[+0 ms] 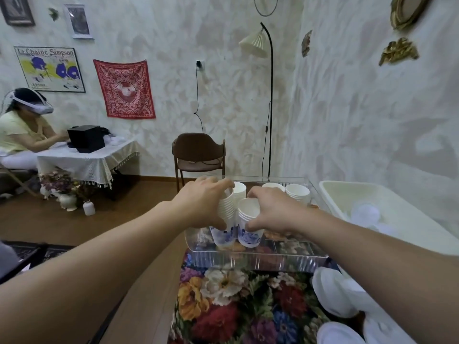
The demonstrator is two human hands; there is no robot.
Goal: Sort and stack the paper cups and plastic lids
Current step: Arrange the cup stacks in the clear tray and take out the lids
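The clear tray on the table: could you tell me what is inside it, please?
Inside the clear tray stand stacks of paper cups; the left hand and right hand each grip one, hiding parts.

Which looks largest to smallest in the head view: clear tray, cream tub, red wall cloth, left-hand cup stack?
1. clear tray
2. cream tub, though the picture's edge cuts it off, so it is close to the tray
3. red wall cloth, farther away, so its true size is unsure
4. cup stack held by the left hand
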